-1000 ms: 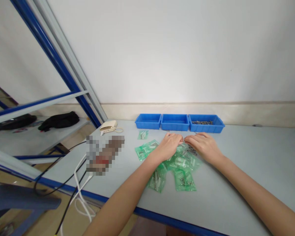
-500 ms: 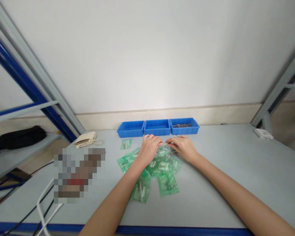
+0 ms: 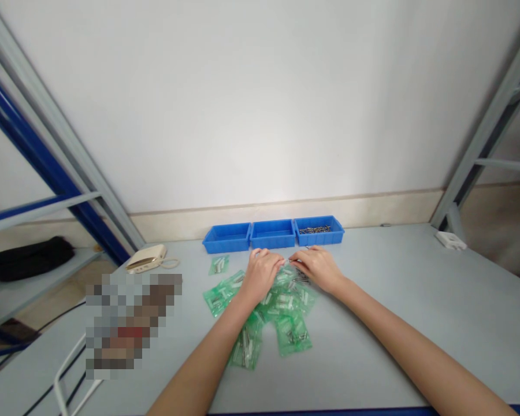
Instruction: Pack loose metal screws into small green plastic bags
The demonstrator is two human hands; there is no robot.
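My left hand (image 3: 263, 274) is closed above a heap of green plastic bags (image 3: 288, 300). Whatever its fingertips pinch is too small to make out. Just across a narrow gap, my right hand (image 3: 321, 269) pinches a small dark metal screw (image 3: 290, 261) pointing toward the left fingertips. Another thin metal end (image 3: 307, 248) sticks out by the right knuckles. Loose dark screws (image 3: 302, 276) lie under the right fingers, partly hidden. The bags contain metal screws and pale plastic pieces. One bag (image 3: 219, 265) lies apart, left of the heap.
Three blue bins (image 3: 273, 234) stand in a row by the wall; the right bin (image 3: 319, 230) contains metal screws. A cream-coloured device with a loop (image 3: 146, 259) sits at left, near a blurred-out patch and cables (image 3: 60, 375). A white object (image 3: 450, 241) lies far right.
The view has tilted slightly, so everything sits lower. A thin piece bridged my fingertips earlier; now a small gap separates them. The bags and bins have stayed put.
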